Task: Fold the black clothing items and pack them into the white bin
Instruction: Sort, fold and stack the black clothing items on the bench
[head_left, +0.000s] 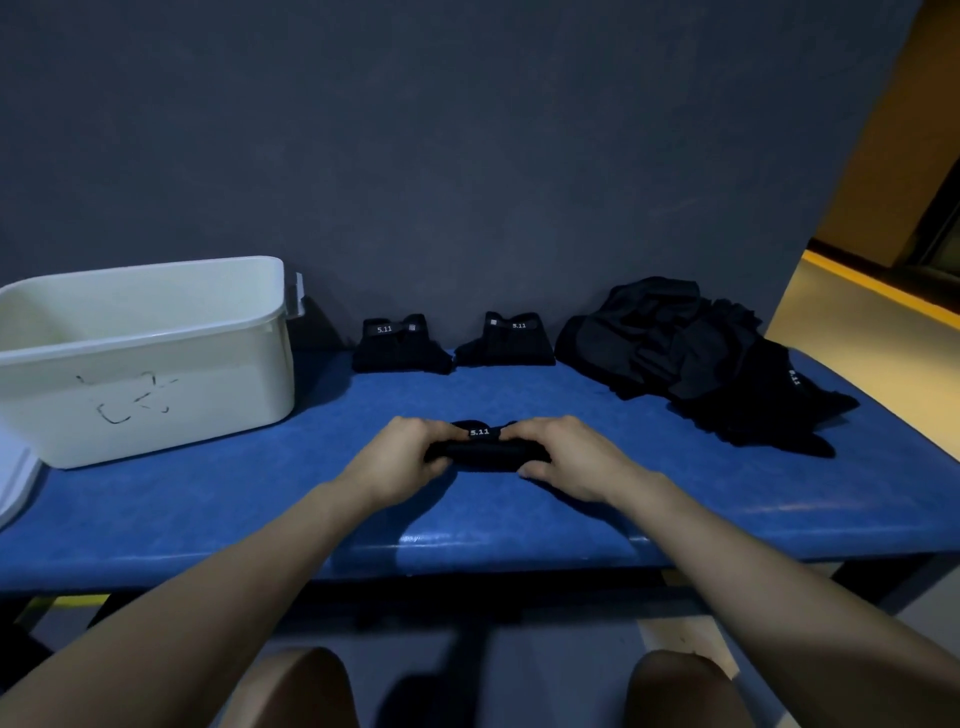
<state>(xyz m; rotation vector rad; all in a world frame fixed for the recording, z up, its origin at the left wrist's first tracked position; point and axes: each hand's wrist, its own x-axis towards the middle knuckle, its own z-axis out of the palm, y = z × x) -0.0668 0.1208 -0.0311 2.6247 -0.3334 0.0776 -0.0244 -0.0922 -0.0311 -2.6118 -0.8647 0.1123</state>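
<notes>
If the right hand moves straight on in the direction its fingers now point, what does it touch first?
Probably the left hand: the right hand grips the black garment with fingers pointing left and slightly away, along the blue table. Depth is unclear.

On the blue padded table (519, 525), the left hand (400, 457) and the right hand (566, 457) grip the two ends of a small black garment (485, 453), fingers curled over its far edge and thumbs at the near side; a white "5.11" label shows between the hands. The white bin (150, 364) stands at the table's left, with black scribbles on its front wall. Along the grey wall (467, 156) sit two folded black garments, the left one (400, 345) and the right one (506, 343), just beside each other. To their right lies a loose pile of black clothing (696, 358). Bare knees show below the table edge.
</notes>
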